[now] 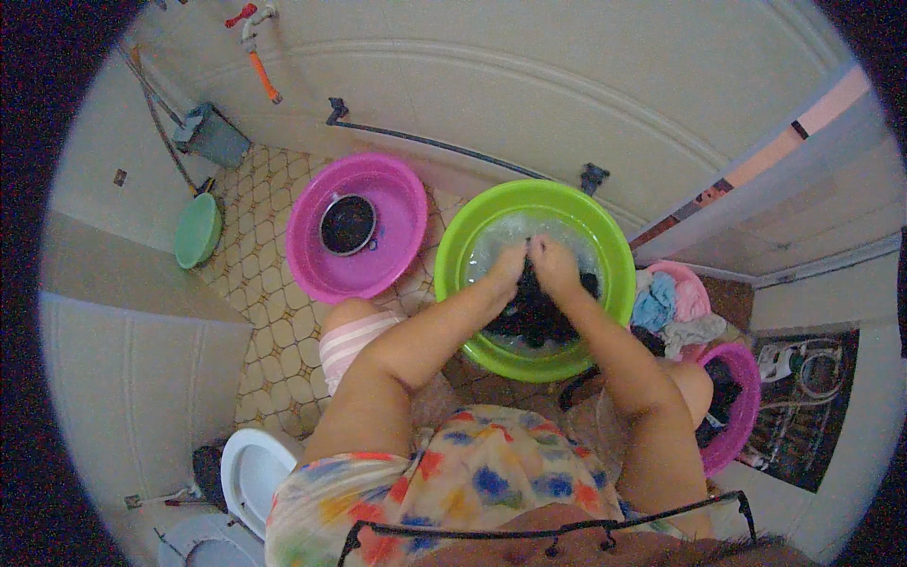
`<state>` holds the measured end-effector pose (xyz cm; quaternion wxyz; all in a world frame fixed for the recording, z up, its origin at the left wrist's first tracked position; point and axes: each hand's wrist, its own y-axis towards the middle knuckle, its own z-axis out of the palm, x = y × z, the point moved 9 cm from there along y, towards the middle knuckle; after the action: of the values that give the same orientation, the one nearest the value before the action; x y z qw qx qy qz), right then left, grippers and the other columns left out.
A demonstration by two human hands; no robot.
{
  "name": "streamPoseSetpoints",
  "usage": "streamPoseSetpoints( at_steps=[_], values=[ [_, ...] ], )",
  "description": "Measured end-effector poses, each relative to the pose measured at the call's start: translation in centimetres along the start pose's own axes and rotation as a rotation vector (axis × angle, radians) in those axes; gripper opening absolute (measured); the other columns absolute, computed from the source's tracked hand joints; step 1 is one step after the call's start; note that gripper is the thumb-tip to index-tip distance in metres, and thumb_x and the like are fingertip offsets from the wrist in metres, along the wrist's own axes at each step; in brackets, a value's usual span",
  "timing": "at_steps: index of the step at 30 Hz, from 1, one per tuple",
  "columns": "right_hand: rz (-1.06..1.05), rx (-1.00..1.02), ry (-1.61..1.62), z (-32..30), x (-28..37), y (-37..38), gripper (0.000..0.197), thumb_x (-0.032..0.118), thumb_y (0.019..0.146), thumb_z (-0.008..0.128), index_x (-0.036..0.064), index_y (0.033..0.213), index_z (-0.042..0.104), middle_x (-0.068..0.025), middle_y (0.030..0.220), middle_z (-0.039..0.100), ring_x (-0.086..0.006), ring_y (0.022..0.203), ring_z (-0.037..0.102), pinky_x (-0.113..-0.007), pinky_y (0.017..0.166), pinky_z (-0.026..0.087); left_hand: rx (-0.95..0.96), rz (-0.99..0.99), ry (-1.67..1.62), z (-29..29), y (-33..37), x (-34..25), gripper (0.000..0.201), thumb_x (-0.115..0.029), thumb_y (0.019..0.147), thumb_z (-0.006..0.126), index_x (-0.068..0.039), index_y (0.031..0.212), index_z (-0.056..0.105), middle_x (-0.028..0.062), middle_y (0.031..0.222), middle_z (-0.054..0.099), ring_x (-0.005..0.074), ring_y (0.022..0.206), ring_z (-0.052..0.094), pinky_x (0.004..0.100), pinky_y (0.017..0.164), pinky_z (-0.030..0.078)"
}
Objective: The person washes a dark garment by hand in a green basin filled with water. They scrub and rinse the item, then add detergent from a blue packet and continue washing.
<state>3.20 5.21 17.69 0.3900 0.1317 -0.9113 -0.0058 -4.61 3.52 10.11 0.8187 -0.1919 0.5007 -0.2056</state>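
Observation:
A lime-green basin (455, 331) stands in front of me with whitish, sudsy water (491, 241) in it. Dark wet cloth (532, 317) lies in the water and reaches up between my hands. My left hand (510, 265) is closed on it near the middle of the basin. Close beside it, my right hand (556, 263) is closed on the same cloth, both fists almost touching. What kind of garment it is cannot be made out.
To the left stands a pink basin (402, 255) holding a dark round pot (348, 225). Piled clothes (675, 302) and another pink tub (746, 416) are on the right. A wall pipe (444, 146), a tap (250, 38), a bin (213, 137) and a toilet (255, 472) surround the tiled floor (274, 350).

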Motion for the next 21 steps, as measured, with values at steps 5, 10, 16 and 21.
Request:
streamPoseSetpoints(
  at_steps=[5,10,16,21],
  values=[
    [0.227,0.024,0.044,-0.3,-5.0,1.8,0.036,0.032,0.088,0.045,-0.0018,0.098,0.054,-0.0264,0.099,0.055,-0.0397,0.095,0.051,-0.045,0.081,0.041,-0.049,0.124,0.106,1.3,-1.3,-2.2,0.041,-0.039,0.089,0.040,-0.004,0.101,0.059,0.0091,0.094,0.059,0.0198,0.084,0.055,0.0322,0.077,0.041],
    [0.178,0.164,-0.247,0.3,-5.1,0.7,0.056,0.043,0.084,0.049,0.0027,0.122,0.041,-0.0261,0.115,0.047,-0.0400,0.109,0.044,-0.043,0.087,0.040,-0.318,0.459,0.967,-4.4,3.8,-3.2,0.037,-0.027,0.077,0.060,-0.003,0.106,0.056,0.0176,0.104,0.058,0.0292,0.095,0.055,0.0359,0.084,0.040],
    [0.298,0.351,-0.212,3.0,-8.3,0.3,0.063,0.044,0.082,0.050,0.0013,0.126,0.036,-0.0263,0.110,0.052,-0.0400,0.107,0.047,-0.044,0.090,0.038,-0.306,0.177,0.961,-5.6,5.2,-0.4,0.045,-0.024,0.077,0.061,-0.005,0.116,0.049,0.0191,0.112,0.054,0.0314,0.105,0.051,0.0376,0.089,0.038],
    [0.278,0.090,0.105,3.8,-9.3,2.1,0.053,0.035,0.083,0.051,-0.0011,0.120,0.043,-0.0260,0.116,0.049,-0.0422,0.106,0.046,-0.042,0.093,0.035,-0.280,0.234,0.330,-0.2,0.5,-2.1,0.056,-0.034,0.081,0.058,-0.009,0.127,0.040,0.0155,0.115,0.053,0.0285,0.106,0.050,0.0377,0.090,0.038]
  ],
)
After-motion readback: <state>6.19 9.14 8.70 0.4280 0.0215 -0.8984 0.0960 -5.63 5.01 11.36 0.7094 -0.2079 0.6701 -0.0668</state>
